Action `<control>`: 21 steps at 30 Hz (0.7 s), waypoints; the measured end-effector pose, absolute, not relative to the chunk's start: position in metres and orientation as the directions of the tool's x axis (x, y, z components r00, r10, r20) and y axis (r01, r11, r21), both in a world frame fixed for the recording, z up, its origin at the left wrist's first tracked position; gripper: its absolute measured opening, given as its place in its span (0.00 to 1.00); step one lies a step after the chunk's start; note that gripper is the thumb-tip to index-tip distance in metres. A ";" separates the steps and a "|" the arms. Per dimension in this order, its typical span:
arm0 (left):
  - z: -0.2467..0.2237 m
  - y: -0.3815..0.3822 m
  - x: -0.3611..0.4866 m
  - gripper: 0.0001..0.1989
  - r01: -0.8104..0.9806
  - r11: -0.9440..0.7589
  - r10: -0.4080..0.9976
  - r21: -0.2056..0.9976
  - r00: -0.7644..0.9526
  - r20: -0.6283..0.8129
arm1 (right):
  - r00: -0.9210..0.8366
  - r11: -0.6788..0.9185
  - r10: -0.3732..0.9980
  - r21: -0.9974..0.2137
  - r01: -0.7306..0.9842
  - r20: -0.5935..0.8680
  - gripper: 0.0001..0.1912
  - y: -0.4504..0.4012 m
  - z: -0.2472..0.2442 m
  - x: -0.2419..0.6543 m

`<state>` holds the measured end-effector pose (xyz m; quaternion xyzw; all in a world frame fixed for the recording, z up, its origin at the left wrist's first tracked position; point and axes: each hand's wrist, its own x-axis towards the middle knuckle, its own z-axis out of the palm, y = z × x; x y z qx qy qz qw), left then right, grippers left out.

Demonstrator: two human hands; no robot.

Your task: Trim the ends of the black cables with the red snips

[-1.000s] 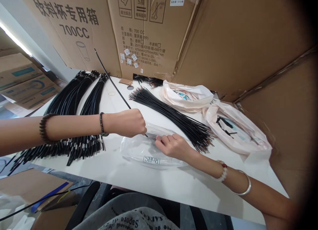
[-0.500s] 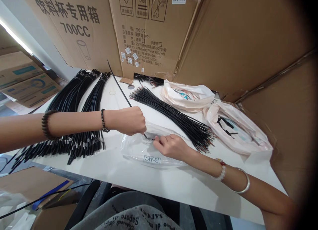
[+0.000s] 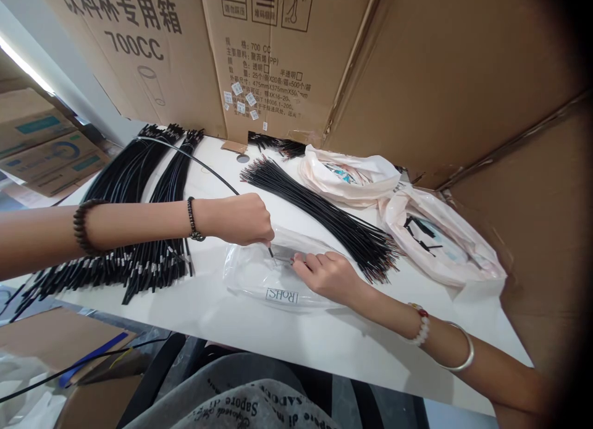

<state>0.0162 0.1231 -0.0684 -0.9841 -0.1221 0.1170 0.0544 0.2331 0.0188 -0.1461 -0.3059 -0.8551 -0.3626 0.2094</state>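
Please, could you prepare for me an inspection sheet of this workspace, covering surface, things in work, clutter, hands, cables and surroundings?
Surface: white table; a round hole shows near the back.
Things in work: black cable; clear bag marked RoHS, lying on the table.
Clutter: two pale bags with small parts inside, toward the right.
Hands: left hand closed around the black cable; right hand pinching a small item, too small to identify.
Cables: black bundles at left; middle bundle behind the right hand; loose cable at lower left, off the table.
Surroundings: large cardboard boxes behind the table; stacked boxes at far left.
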 end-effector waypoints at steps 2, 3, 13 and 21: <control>-0.069 0.124 0.016 0.13 0.229 -0.965 0.253 -0.131 0.942 -0.221 | -0.724 0.550 0.361 0.493 0.675 0.588 0.07 0.018 -0.146 0.234; -0.069 0.124 0.015 0.13 0.229 -0.965 0.253 -0.127 0.941 -0.224 | -0.723 0.550 0.357 0.492 0.674 0.592 0.07 0.018 -0.145 0.234; -0.066 0.125 0.015 0.14 0.242 -0.965 0.259 -0.099 0.933 -0.248 | -0.726 0.562 0.346 0.488 0.668 0.595 0.07 0.015 -0.148 0.234; -0.065 0.124 0.015 0.13 0.260 -0.960 0.278 -0.104 0.927 -0.251 | -0.725 0.557 0.348 0.491 0.670 0.594 0.09 0.012 -0.145 0.235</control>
